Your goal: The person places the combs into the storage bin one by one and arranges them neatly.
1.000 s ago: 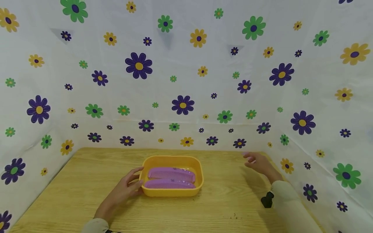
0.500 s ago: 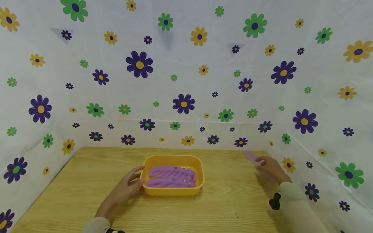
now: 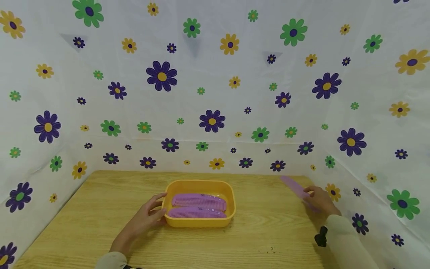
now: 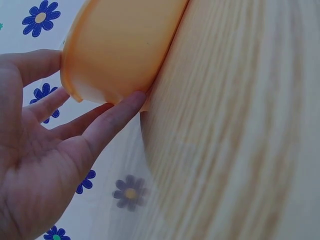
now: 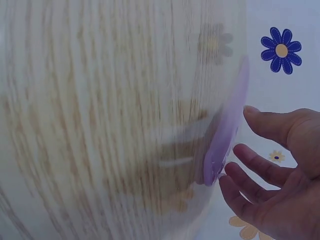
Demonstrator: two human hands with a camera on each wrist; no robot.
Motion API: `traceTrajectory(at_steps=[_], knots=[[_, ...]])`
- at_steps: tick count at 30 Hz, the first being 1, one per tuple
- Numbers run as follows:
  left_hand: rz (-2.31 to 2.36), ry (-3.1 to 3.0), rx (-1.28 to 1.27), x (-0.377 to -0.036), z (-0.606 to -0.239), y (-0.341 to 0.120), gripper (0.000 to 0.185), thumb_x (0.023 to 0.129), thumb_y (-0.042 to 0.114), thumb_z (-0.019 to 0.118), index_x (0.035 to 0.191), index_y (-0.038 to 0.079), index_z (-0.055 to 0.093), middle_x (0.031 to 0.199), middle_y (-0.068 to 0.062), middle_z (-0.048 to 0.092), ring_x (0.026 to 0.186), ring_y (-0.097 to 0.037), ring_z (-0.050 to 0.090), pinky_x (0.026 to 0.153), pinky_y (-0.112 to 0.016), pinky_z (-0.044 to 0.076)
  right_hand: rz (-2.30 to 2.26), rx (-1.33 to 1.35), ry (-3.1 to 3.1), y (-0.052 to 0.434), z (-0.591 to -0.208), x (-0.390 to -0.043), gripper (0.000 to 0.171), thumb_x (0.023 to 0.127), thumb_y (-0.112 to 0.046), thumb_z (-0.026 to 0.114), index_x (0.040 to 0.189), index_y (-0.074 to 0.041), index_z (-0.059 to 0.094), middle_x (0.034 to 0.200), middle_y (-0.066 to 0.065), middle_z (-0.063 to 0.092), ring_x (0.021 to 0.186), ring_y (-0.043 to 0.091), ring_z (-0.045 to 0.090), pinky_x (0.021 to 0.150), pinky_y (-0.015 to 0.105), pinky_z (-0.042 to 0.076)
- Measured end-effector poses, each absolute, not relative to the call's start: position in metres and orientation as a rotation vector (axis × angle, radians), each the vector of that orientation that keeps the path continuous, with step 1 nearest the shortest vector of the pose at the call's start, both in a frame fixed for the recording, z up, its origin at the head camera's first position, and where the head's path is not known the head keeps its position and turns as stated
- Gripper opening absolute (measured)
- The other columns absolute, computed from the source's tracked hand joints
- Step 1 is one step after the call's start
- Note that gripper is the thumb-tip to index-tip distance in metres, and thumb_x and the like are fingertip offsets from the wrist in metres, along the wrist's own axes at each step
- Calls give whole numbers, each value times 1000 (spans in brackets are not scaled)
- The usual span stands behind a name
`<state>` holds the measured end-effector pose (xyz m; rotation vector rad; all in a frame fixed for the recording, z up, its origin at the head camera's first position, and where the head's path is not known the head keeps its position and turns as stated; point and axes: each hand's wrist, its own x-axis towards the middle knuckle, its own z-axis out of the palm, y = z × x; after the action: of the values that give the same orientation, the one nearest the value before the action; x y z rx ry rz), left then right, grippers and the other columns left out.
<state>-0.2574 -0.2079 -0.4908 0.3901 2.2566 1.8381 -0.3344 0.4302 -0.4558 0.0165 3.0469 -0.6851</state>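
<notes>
In the head view, a yellow plastic tray (image 3: 198, 223) sits mid-table with two purple combs inside, a rear comb (image 3: 199, 201) and a front comb (image 3: 196, 213). My left hand (image 3: 144, 216) rests its fingers against the tray's left end; the left wrist view has those fingers (image 4: 112, 120) extended along the tray wall. A third purple comb (image 3: 295, 186) lies slanted on the table at the right. Over its near part is my right hand (image 3: 320, 200). In the right wrist view, the right hand's fingers (image 5: 255, 165) are loosely bent and spread beside the comb (image 5: 227, 130).
The wood-grain table (image 3: 255, 224) runs back to a white flower-printed sheet (image 3: 188, 104), which also rises along both sides. My right hand is close to the right-hand sheet. A few dark specks (image 3: 272, 249) lie on the table's near right part.
My right hand has moved right and nearer along the slanted comb, uncovering most of it. The left hand stays at the tray, and the combs inside have not moved.
</notes>
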Motion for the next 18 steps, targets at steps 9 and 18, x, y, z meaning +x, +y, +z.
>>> traceTrajectory(at_steps=[9,18], knots=[[1847,2247,426,-258,-492,-209,62,109,20,54,162,8,24,157,-39,32,135,-48,54,96,-44,62,-656,70,3058,432,-461,-334,43,92,-12,68,127,12,58,115,40,62,98,47,63,84,57,57],[1856,2240,442,-257,-492,-209,63,109,20,54,162,8,24,156,-40,32,135,-48,54,96,-42,62,-684,182,3015,434,-464,-333,53,89,-13,73,128,16,52,118,41,61,101,48,63,87,54,57]])
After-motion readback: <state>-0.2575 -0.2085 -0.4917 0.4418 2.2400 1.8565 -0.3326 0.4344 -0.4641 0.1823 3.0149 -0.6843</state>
